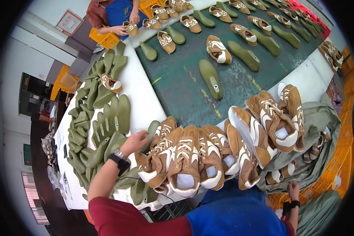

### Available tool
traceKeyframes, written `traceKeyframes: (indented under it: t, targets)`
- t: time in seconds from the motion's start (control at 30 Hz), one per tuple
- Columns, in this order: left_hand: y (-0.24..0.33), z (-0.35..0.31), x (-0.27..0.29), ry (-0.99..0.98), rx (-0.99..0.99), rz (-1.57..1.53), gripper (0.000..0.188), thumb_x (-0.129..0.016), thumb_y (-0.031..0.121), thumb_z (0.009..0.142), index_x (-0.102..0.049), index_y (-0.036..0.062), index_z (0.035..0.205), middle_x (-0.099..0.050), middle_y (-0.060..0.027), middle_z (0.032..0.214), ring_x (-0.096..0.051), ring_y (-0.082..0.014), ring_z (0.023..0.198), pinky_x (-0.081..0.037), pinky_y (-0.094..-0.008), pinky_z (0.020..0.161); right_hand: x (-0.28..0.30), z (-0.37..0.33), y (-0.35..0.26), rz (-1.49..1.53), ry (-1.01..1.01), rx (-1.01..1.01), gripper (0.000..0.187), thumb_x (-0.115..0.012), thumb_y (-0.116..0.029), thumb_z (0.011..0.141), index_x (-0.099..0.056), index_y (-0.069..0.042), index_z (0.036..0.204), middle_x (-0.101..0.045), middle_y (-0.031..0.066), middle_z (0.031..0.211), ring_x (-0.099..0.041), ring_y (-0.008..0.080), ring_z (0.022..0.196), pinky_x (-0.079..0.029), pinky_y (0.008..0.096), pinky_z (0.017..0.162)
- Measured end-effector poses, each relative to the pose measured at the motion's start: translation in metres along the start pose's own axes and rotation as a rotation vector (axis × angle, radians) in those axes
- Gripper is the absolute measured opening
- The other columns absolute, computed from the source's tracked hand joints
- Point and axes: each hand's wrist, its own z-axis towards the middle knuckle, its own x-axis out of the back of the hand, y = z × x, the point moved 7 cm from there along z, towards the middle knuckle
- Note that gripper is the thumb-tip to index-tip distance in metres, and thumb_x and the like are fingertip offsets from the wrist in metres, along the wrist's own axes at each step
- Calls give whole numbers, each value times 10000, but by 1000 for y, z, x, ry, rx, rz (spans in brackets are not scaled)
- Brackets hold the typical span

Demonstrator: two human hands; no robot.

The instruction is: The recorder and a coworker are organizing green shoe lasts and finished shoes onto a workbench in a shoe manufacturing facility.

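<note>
My left hand (135,142) is closed at the side of a green shoe last (150,135), its fingers curled against it; part of the grip is hidden. Just right of it, brown and white sneakers (184,159) with laces stand packed in a row along the near table edge. More sneakers (272,122) are piled to their right. Low on the right, my right hand (293,190) is closed at the rim of a grey-green cloth (322,157), which lines an orange crate and has sneakers inside. Its fingers show only partly.
Many green lasts (92,94) are heaped on the white left table side, with one sneaker (111,83) among them. A green conveyor belt (185,82) carries lasts and sneakers in rows. Across it, another person's hands (126,26) hold a sneaker. Orange crates (344,145) stand at right.
</note>
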Motion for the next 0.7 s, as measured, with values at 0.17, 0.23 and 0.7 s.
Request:
traceKeyframes:
  t: [0.17, 0.23, 0.7]
  targets:
    - [47, 16, -9, -314, -97, 116, 563, -575, 252, 785, -359, 57, 1267, -614, -165, 893, -599, -277, 743, -472, -340, 666, -3, -4, -15, -76, 12, -1, 72, -505, -32, 795, -519, -3, 859, -518, 12, 627, -477, 87, 523, -383, 222, 477]
    - [39, 8, -15, -642, 38, -29, 659, -598, 259, 765, -280, 81, 1314, -552, -173, 1080, -588, -253, 866, -464, -347, 738, -4, -6, -1, -48, 26, 11, 79, -506, -34, 795, -519, -2, 866, -514, 13, 633, -475, 85, 529, -384, 223, 487]
    - [27, 9, -4, 61, -24, 38, 360, -587, 122, 745, -373, 53, 1026, -583, -191, 674, -586, -368, 708, -467, -397, 616, -13, -6, 0, -81, 0, -12, 75, -503, -18, 799, -521, 18, 863, -535, 41, 660, -512, 128, 584, -415, 257, 545]
